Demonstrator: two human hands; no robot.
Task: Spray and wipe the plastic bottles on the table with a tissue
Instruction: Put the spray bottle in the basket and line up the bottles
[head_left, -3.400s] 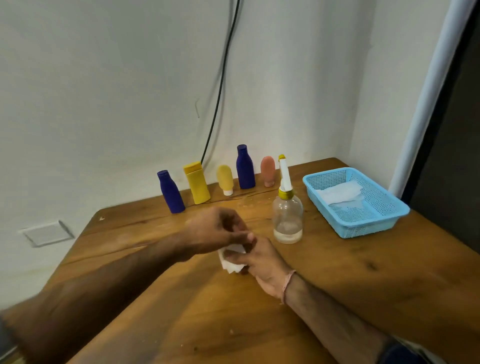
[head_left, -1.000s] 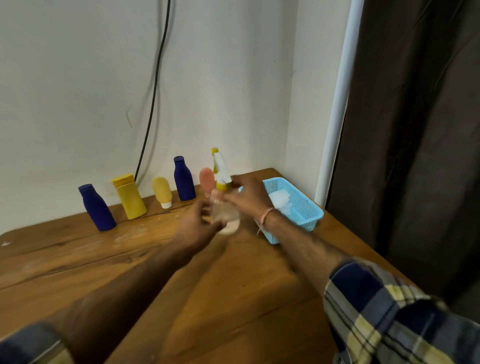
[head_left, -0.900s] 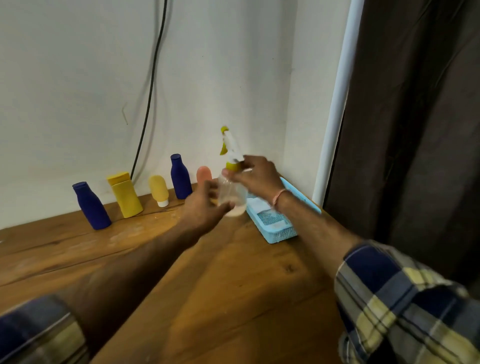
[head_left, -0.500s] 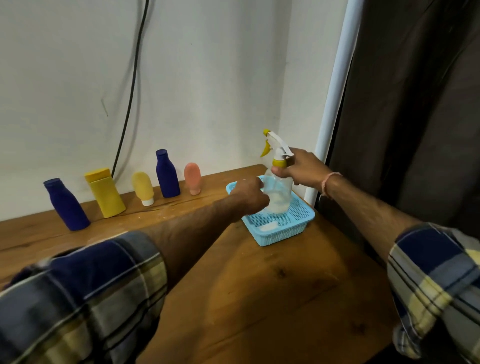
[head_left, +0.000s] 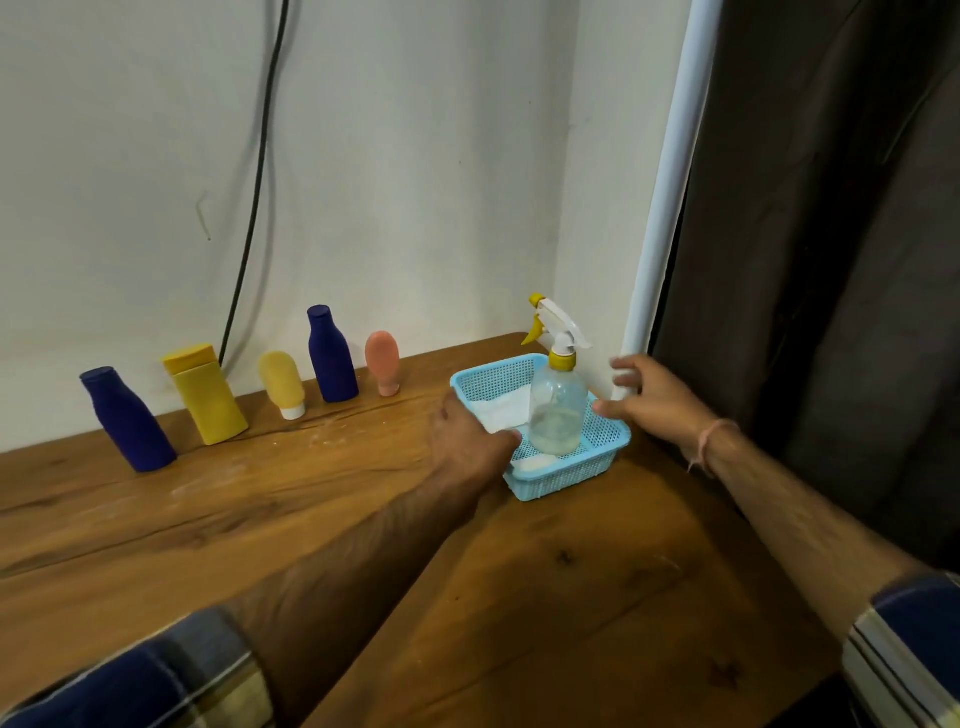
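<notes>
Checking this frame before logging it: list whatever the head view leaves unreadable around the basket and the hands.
Left hand, fingertips: hidden behind the hand's own back in the head view; whether they hold anything cannot be told.
Blue basket, floor: partly covered by the spray bottle and the left hand.
Right hand: blurred; contact with the spray bottle unclear.
Table: left and near edges cut off by the frame.
</notes>
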